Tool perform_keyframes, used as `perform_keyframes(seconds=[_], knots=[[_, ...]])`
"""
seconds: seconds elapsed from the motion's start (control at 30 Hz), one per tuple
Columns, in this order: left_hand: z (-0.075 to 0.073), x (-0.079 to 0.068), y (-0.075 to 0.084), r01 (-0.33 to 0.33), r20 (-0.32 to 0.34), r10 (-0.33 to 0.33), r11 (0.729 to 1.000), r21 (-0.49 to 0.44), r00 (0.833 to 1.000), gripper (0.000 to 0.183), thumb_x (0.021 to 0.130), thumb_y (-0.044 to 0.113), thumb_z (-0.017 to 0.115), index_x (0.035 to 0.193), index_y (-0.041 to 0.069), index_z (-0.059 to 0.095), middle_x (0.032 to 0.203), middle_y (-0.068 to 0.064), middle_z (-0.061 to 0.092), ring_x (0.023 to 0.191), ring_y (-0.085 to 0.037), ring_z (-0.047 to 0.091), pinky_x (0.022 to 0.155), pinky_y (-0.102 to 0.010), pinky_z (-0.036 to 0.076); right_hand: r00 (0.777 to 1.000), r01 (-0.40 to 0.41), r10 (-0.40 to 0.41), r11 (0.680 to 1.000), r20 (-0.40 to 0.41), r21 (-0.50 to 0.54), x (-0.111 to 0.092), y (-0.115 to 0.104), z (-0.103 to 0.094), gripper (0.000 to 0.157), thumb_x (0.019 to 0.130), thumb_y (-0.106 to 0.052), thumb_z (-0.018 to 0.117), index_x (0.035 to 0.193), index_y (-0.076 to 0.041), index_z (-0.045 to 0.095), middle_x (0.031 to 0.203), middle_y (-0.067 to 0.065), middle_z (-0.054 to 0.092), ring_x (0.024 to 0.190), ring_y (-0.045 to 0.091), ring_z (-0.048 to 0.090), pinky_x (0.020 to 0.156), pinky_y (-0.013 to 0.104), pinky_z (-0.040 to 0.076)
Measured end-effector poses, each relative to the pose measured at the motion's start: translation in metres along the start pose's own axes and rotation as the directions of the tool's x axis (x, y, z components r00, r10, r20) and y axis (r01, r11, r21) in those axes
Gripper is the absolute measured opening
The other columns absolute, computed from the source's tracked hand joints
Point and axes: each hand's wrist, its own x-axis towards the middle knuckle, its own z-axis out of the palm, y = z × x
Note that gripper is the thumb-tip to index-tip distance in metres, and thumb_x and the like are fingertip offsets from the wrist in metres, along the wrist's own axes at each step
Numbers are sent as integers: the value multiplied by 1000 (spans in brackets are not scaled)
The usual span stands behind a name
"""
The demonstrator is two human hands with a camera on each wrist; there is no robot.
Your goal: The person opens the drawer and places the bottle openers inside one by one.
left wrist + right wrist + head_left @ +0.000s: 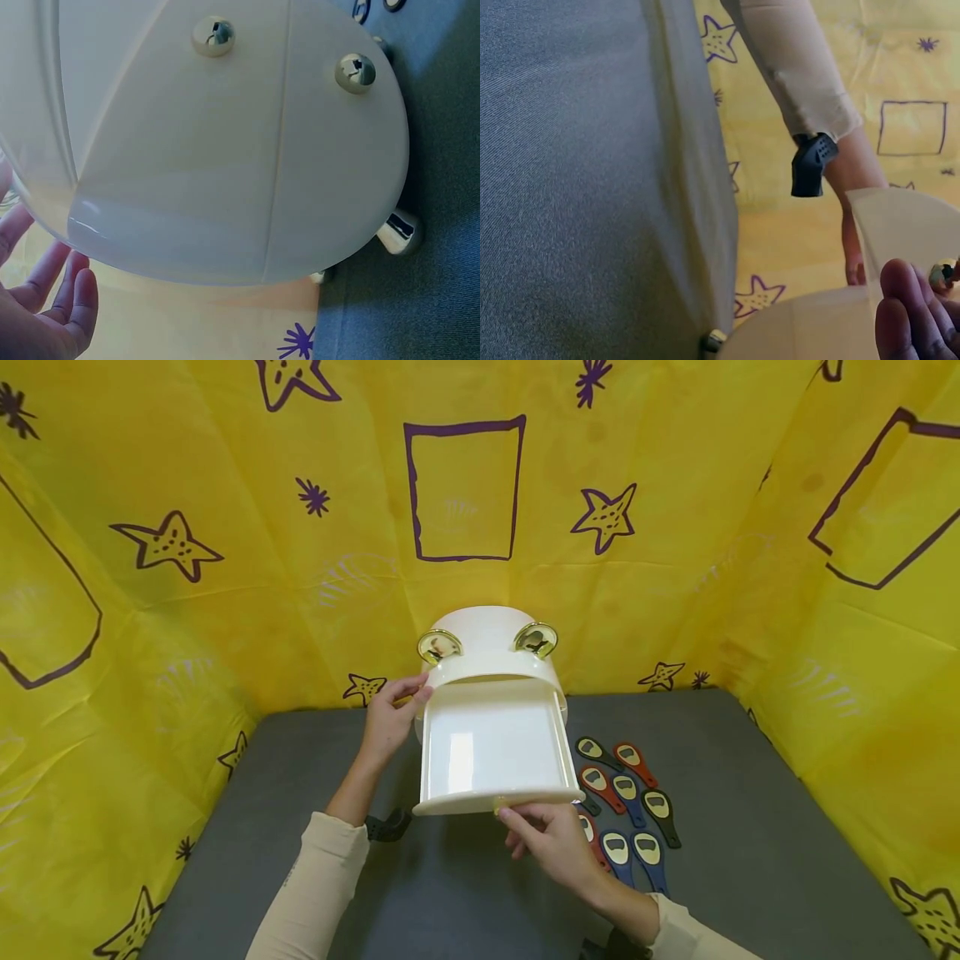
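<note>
A glossy cream storage box (487, 643) with two round gold ornaments (439, 646) on top stands mid-table. Its upper drawer (495, 735) is pulled out, with bare white inside. My right hand (551, 839) pinches the small gold knob (500, 804) on the drawer's curved front, thumb uppermost. At the box's left side, my left hand (393, 710) touches the edge with its fingertips. In the left wrist view, the loosely extended fingers of that hand (45, 307) lie along the rim. A second gold knob (355, 73) sits on the lower front, above a gold foot (400, 231).
Several bottle openers (625, 789) with red, blue and black handles lie right of the box, some partly behind the right hand. Yellow patterned cloth (465, 493) rises behind and beside the dark grey table (720, 760). A black device (387, 827) is at the left wrist.
</note>
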Motion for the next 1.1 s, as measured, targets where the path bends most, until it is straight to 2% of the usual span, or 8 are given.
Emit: perform_keyframes(seconds=[0.13, 0.23, 0.33, 0.5, 0.67, 0.9, 1.1], knots=[[0, 0, -1, -16, -14, 16, 1000, -9, 1000, 34, 92, 11, 67, 121, -6, 64, 124, -22, 58, 100, -6, 56, 75, -8, 48, 1000, 7, -7, 1000, 8, 4, 0, 1, 1, 19, 94, -14, 64, 91, 2, 73, 64, 16, 67, 49, 10, 62, 50, 32, 56], [1, 0, 0, -23, -16, 23, 1000, -15, 1000, 34, 92, 11, 67, 121, -6, 65, 124, -23, 59, 98, -2, 55, 74, -8, 48, 1000, 23, -23, 1000, -2, 6, 0, 0, 1, 18, 94, -13, 64, 89, 2, 73, 63, 15, 67, 48, 10, 62, 50, 33, 56], [1, -1, 0, -21, -14, 20, 1000, -13, 1000, 34, 91, 11, 68, 121, -6, 65, 124, -22, 59, 101, -8, 57, 75, -8, 48, 999, 38, -38, 999, -25, 6, 1, -1, 2, 17, 93, -13, 64, 87, 0, 74, 61, 14, 67, 47, 9, 62, 49, 33, 56], [1, -1, 0, -9, -12, 9, 1000, -9, 1000, 35, 92, 12, 67, 122, -6, 64, 125, -23, 58, 111, -26, 58, 75, -7, 47, 996, 54, -55, 998, -64, -9, 6, -2, 3, 18, 92, -14, 66, 81, -2, 74, 59, 12, 66, 46, 8, 61, 48, 29, 55], [1, -1, 1, 5, -8, -5, 1000, -10, 1000, 36, 92, 12, 67, 122, -6, 64, 126, -23, 57, 114, -30, 57, 74, -7, 47, 995, 67, -68, 998, -79, -20, 12, -3, 5, 17, 92, -13, 66, 81, -2, 74, 60, 11, 67, 46, 10, 62, 50, 30, 55], [1, -1, 2, -1, -12, 1, 1000, -6, 1000, 35, 92, 12, 67, 122, -5, 64, 125, -22, 58, 106, -16, 57, 74, -7, 47, 994, 60, -62, 998, -88, -27, 19, -5, 3, 18, 92, -13, 66, 82, 0, 75, 60, 12, 67, 46, 13, 63, 50, 30, 56], [1, -2, 1, -4, -8, 4, 1000, 0, 1000, 35, 92, 13, 67, 122, -5, 64, 125, -21, 58, 101, -8, 55, 73, -8, 47, 989, 21, -31, 997, -146, -73, 26, -6, -7, 18, 91, -17, 68, 82, -3, 75, 61, 10, 68, 47, 8, 62, 52, 32, 56]])
